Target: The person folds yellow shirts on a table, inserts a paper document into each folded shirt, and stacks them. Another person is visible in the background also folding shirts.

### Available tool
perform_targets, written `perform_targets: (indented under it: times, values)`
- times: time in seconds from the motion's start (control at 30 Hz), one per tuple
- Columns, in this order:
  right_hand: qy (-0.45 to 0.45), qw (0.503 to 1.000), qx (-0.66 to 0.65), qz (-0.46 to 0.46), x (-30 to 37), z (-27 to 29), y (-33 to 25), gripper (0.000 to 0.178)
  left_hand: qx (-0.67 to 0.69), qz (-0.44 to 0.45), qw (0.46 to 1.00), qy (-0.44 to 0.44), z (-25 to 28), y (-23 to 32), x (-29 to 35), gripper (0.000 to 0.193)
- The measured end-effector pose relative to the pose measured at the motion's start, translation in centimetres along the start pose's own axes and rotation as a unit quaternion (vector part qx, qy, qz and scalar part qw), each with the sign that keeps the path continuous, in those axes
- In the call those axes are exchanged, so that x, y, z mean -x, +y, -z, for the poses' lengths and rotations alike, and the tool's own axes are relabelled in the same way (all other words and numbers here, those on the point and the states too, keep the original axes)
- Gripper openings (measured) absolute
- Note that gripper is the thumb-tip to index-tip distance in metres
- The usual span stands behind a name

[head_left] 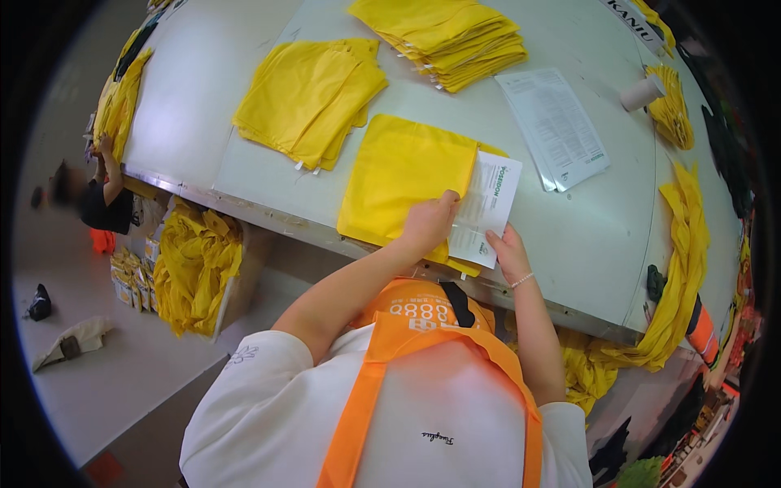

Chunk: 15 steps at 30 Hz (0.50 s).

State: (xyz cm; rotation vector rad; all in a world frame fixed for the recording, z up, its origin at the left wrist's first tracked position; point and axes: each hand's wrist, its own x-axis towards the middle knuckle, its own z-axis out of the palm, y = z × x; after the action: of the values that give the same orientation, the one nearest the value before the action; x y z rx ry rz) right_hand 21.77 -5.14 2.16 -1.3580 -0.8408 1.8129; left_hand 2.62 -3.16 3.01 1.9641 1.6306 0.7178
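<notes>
Clock positions are centred on the work; 12 o'clock is the far side. The pale desk [195,98] ends at 6 o'clock; anything pulled across its edge may drop. The stack of yellow pieces [443,41] at 12 o'clock is fanned unevenly; if bumped, its upper layers may slide. The low yellow pile [305,102] at 10 o'clock may be disarranged if brushed. The folded yellow piece [399,167] lies at the centre, its near side by the desk edge; it may be unfolded by a sharp tug. The printed sheets [557,126] at 2 o'clock may be scattered if knocked. The white leaflet [492,195] lies at 4 o'clock, beside the left grip [431,221], which is curled at the piece's margin; what is clamped there cannot be told. The leaflet's near corner is pinched by the right grip [510,250]; creasing may be caused by forcing.
</notes>
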Motion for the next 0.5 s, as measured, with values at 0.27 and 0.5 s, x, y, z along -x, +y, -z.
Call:
perform_targets:
  times: [0.27,0.5]
  values:
    - [-0.018,0.987,0.155,0.044,-1.8,-0.4,1.6,0.036,0.018,0.046,0.999,-0.012,-1.1,-0.9,0.3,0.014]
    - [-0.049,0.992,0.115,0.007,-1.8,-0.4,0.5,0.034,0.030,0.037,0.999,-0.008,-1.1,-0.9,-0.1,0.015]
